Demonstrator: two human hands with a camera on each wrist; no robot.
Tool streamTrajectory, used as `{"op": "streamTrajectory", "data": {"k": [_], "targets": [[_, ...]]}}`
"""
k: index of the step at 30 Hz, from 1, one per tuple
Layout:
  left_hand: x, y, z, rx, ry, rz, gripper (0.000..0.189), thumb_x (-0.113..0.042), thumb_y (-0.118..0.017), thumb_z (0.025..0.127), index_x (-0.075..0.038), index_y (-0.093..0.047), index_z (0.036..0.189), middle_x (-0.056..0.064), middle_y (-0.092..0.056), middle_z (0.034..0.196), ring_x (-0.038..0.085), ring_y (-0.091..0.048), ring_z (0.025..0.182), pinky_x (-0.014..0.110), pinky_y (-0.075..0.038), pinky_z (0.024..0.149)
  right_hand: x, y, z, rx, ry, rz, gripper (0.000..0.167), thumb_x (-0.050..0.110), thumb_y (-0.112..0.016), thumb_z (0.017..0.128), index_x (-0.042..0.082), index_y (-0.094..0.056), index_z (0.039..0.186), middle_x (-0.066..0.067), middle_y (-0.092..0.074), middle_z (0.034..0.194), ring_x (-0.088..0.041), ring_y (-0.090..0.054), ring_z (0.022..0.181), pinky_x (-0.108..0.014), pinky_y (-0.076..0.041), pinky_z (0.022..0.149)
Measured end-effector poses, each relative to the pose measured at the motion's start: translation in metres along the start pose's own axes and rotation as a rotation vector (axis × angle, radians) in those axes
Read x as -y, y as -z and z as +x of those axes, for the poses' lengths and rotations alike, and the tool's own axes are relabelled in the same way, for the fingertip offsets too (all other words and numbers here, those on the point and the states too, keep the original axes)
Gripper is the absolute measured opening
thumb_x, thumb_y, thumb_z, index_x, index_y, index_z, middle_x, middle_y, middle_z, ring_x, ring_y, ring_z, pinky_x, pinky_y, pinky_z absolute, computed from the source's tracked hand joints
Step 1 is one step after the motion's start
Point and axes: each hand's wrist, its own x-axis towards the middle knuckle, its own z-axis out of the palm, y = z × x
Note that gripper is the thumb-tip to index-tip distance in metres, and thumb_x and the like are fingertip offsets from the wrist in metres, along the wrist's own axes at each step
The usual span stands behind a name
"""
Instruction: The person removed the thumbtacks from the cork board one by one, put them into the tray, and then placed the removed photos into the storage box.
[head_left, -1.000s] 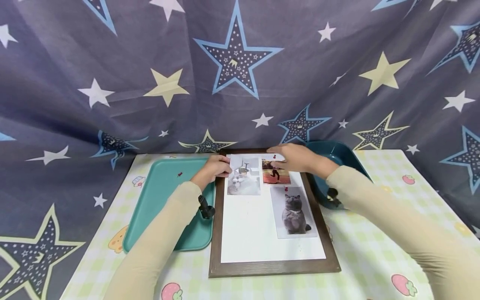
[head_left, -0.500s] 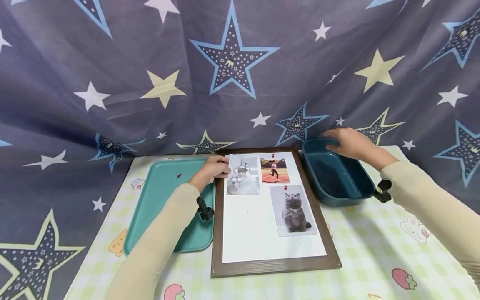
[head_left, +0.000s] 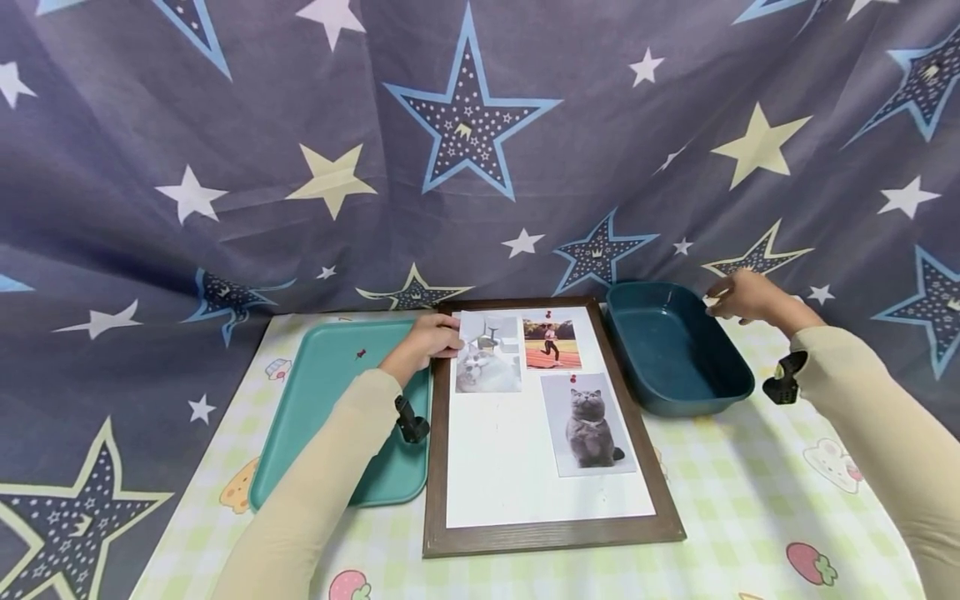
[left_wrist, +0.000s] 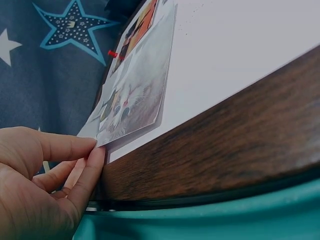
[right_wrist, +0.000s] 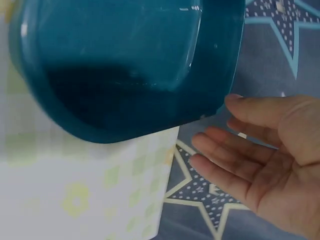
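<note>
My left hand (head_left: 431, 337) holds the upper left corner of a white-cat photo (head_left: 489, 358) between thumb and fingertip, at the left side of a brown-framed white board (head_left: 555, 537). The left wrist view shows this pinch of the hand (left_wrist: 50, 180) on the photo (left_wrist: 137, 95). My right hand (head_left: 753, 298) is at the far right rim of a dark teal bin (head_left: 675, 342), fingers loosely bent. In the right wrist view nothing shows between the fingers of the hand (right_wrist: 270, 155); the thumb meets the rim of the bin (right_wrist: 230, 75).
A runner photo (head_left: 551, 343) has a red push pin (head_left: 548, 314) at its top; a grey-cat photo (head_left: 588, 425) has another pin (head_left: 573, 379). Left of the board, a green tray (head_left: 330, 408) bears a red push pin (head_left: 361, 353). A starry curtain (head_left: 480, 225) hangs behind.
My right hand has left the runner photo at the board's top, moved right over the bin, and come to its far right rim. The left hand stays on the white-cat photo.
</note>
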Motion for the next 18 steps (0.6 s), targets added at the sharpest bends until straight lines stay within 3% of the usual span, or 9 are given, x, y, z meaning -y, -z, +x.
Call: {"op": "streamTrajectory", "data": {"k": [5,10,18], "targets": [[0.001,0.000,0.002,0.006,-0.004,0.000,0.049,0.002,-0.062,0.097,-0.002,-0.053,0.145,0.022,-0.054,0.141,0.035,-0.062,0.124,0.034,-0.058,0.098,-0.007,0.002,-0.002,0.120,-0.088,0.162,0.049,0.002,-0.058,0.100,-0.026,-0.041,0.136,-0.044,-0.057,0.125,-0.050,-0.069,0.104,-0.051,-0.063,0.079],[0.000,0.001,0.003,0.015,-0.010,0.008,0.051,0.002,-0.062,0.096,-0.001,-0.052,0.146,0.023,-0.054,0.141,0.035,-0.062,0.122,0.033,-0.059,0.096,-0.013,0.003,-0.001,0.197,-0.137,0.253,0.053,0.003,-0.058,0.101,-0.027,-0.037,0.139,-0.040,-0.062,0.123,-0.040,-0.072,0.101,-0.050,-0.062,0.084],[0.000,0.000,0.001,0.017,-0.011,-0.005,0.051,0.003,-0.062,0.096,0.000,-0.050,0.146,0.024,-0.053,0.142,0.035,-0.061,0.124,0.034,-0.057,0.100,-0.025,0.003,0.004,0.267,-0.211,0.383,0.054,0.003,-0.059,0.100,-0.021,-0.037,0.143,-0.011,-0.073,0.108,-0.019,-0.071,0.096,-0.047,-0.062,0.089]]}}
